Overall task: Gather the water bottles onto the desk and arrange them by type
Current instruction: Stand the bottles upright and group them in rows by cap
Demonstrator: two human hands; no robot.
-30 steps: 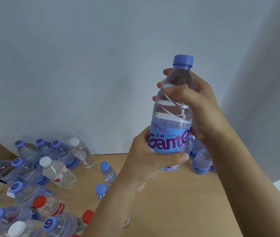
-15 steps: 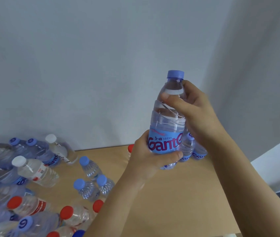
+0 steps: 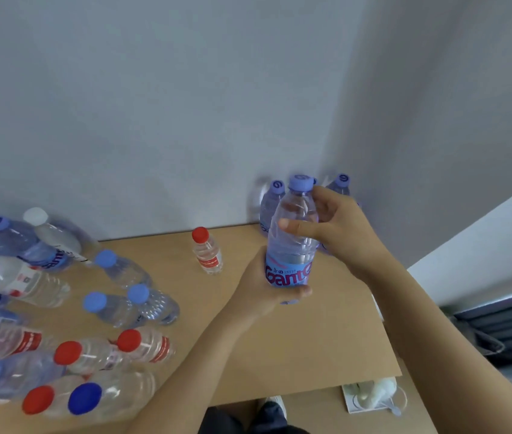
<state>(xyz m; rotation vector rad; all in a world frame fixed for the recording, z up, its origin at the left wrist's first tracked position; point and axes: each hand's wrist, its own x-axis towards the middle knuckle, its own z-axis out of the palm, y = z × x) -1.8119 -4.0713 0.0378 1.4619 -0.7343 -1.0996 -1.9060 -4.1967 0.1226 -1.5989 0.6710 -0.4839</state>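
Both hands are on one bottle here. The left hand [image 3: 264, 285] is wrapping its fingers round the blue label at the bottom of the Ganten bottle [image 3: 293, 236], thumb curling across the front, and the right hand [image 3: 336, 227] is gripping the clear upper body just under the lilac cap, thumb lying across the front. The bottle is standing upright in the air, just above the desk [image 3: 295, 339] near its far right corner.

Right behind it, two more blue-capped bottles [image 3: 271, 202] are standing upright against the wall in that far right corner, partly hidden by the right hand. A small red-capped bottle [image 3: 207, 255] is standing alone near the far edge, well apart from the rest.

Over at the left edge a jumbled pile of bottles [image 3: 44, 292] is lying on its side: lilac caps and white caps toward the far left corner, three small blue-capped ones [image 3: 129, 299] toward the middle, red caps and one dark blue cap [image 3: 85, 398] along the near left edge.

A white card with a plastic bag [image 3: 370, 394] is sitting on a lower surface off the desk's near right corner.
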